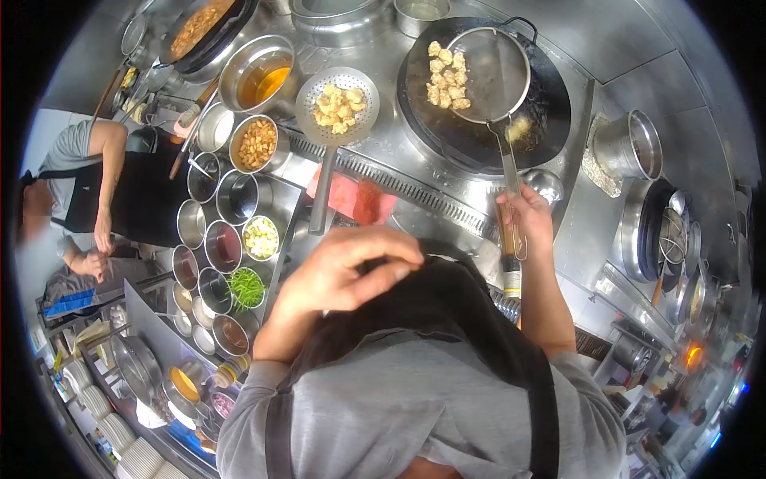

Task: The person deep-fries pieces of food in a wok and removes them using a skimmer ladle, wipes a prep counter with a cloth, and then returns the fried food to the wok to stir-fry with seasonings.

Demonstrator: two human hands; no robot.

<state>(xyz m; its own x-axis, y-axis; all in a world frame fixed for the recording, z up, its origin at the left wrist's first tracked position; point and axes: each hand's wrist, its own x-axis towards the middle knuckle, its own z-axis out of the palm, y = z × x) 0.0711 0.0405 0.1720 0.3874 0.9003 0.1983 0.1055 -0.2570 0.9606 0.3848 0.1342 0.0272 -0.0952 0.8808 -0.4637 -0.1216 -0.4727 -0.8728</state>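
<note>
The right hand is wrapped round the handle of the strainer. The left hand hangs in front of the apron, fingers curled and thumb near the fingertips; whether it pinches anything I cannot tell.

Ahead of the right hand, the strainer is over the wok, its chunks bunched on the side towards the left hand. With the load lying off-centre, the wrist should resist any roll, and the basket is best kept level and inside the wok's rim so that nothing slips out and drips fall back in. A light shake would spread the chunks and help them drain. A blurred pale piece shows in the wok, nearer the right hand.

Just beyond the right hand rests a ladle, worth steering clear of. Ahead of the left hand, a skimmer bears more pieces; bowls, one with greens, stand to that hand's left.
</note>
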